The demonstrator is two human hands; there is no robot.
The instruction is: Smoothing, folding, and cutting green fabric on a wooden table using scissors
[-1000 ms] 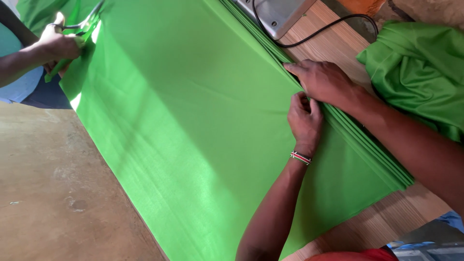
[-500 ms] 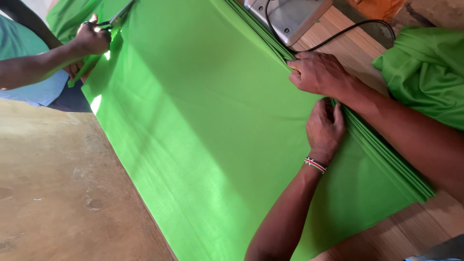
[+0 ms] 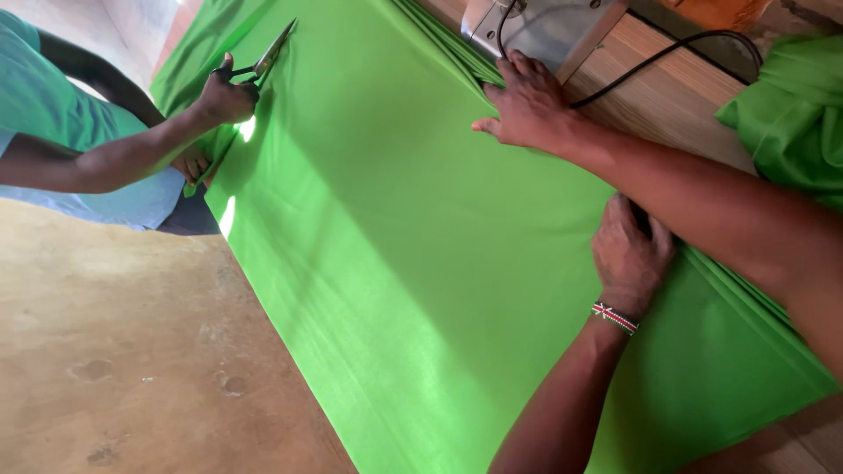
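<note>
A wide sheet of bright green fabric (image 3: 395, 263) lies spread over a wooden table, its layered folded edge running along the right. My left hand (image 3: 628, 254), with a beaded bracelet on the wrist, presses down with curled fingers on that folded edge. My right hand (image 3: 527, 105) reaches farther along the same edge and holds the stacked layers beside a grey machine. Across the cloth, another person's hand (image 3: 224, 98) holds scissors (image 3: 272, 51) at the fabric's far left edge.
A grey machine base (image 3: 544, 26) with a black cable (image 3: 667, 51) sits on the wooden tabletop (image 3: 676, 105) at the top. A bundle of green cloth (image 3: 790, 114) lies at the right. Bare brown floor (image 3: 114, 351) is at the lower left. The other person wears a teal shirt (image 3: 53, 96).
My right hand has slid away from my left along the folded edge toward the machine. The other person's scissors hand has stayed at the fabric's far edge.
</note>
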